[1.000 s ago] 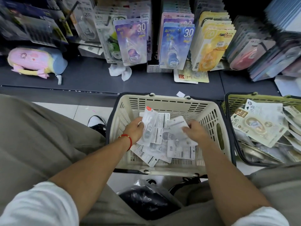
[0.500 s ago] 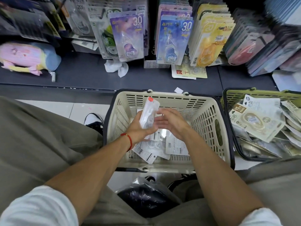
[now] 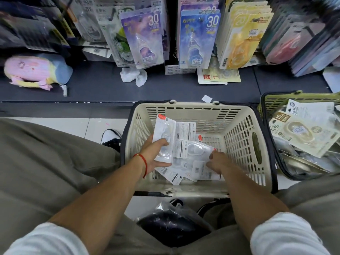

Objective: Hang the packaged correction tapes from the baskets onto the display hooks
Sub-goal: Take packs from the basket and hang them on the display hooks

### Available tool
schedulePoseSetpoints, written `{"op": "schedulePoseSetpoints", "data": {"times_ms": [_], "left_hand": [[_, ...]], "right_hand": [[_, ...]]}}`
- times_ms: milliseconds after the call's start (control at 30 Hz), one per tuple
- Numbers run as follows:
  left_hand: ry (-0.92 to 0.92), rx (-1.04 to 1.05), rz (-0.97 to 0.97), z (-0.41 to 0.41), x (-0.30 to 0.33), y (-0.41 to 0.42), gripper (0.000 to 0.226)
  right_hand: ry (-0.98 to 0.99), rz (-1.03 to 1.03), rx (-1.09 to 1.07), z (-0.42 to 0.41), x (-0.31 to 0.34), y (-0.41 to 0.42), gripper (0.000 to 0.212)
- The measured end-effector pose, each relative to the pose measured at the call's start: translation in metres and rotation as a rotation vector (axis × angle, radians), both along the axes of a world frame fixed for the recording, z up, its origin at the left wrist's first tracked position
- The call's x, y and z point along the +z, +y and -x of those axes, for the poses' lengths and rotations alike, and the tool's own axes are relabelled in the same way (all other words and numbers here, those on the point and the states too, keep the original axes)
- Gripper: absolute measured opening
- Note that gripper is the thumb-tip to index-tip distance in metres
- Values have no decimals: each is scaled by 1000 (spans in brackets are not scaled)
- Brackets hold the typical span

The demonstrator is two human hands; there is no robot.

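A cream plastic basket (image 3: 239,144) stands on the floor between my knees, with several white packaged correction tapes (image 3: 184,164) loose on its bottom. My left hand (image 3: 154,153) grips a small stack of white correction tape packs (image 3: 164,137) with a red top tab, held upright at the basket's left side. My right hand (image 3: 216,161) reaches down into the pile, fingers curled onto a pack (image 3: 201,169) lying there. Above, purple (image 3: 145,39), blue (image 3: 198,39) and yellow (image 3: 244,39) correction tape packs hang in rows on the display hooks.
A green basket (image 3: 276,100) at right holds larger beige packs (image 3: 303,129). On the dark shelf ledge (image 3: 101,85) lie a pastel plush pouch (image 3: 36,70), a crumpled white tissue (image 3: 133,75) and loose cards (image 3: 218,76). A dark plastic bag (image 3: 173,225) sits by my feet.
My right hand left the stack in my left hand and dropped back into the pile at the basket's bottom. My left hand lowered slightly with its packs.
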State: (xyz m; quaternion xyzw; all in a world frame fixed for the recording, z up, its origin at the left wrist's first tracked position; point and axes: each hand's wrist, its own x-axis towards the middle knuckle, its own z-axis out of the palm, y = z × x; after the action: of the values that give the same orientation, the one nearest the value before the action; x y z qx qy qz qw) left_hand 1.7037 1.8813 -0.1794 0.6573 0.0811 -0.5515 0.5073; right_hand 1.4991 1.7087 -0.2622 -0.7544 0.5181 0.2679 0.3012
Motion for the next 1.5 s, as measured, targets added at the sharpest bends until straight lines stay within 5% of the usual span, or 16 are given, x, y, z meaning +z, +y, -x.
{"op": "schedulePoseSetpoints", "data": {"times_ms": [233, 367, 567, 700, 867, 1000, 1167, 1333, 1500], "left_hand": [[-18, -32, -42, -1, 1, 3, 40], [-38, -14, -52, 3, 1, 2, 40], [144, -5, -3, 2, 10, 2, 40], [223, -67, 153, 2, 10, 4, 53], [72, 52, 120, -2, 6, 12, 48], [15, 107, 113, -12, 11, 24, 52], [-85, 119, 115, -17, 26, 29, 54], [-219, 129, 123, -19, 40, 24, 55], [-384, 96, 154, -20, 41, 17, 51]], "right_hand": [[-158, 173, -198, -12, 31, -13, 38], [-570, 244, -161, -27, 65, -12, 19], [-963, -258, -206, -50, 106, -1, 43], [-938, -295, -85, -67, 98, 12, 39], [-812, 120, -305, -83, 60, 14, 22], [-470, -52, -377, -79, 27, 5, 57], [-618, -177, -496, -92, 15, 9, 54], [-732, -128, -415, -101, 20, 12, 12], [-807, -102, -228, -96, 51, 9, 52]]}}
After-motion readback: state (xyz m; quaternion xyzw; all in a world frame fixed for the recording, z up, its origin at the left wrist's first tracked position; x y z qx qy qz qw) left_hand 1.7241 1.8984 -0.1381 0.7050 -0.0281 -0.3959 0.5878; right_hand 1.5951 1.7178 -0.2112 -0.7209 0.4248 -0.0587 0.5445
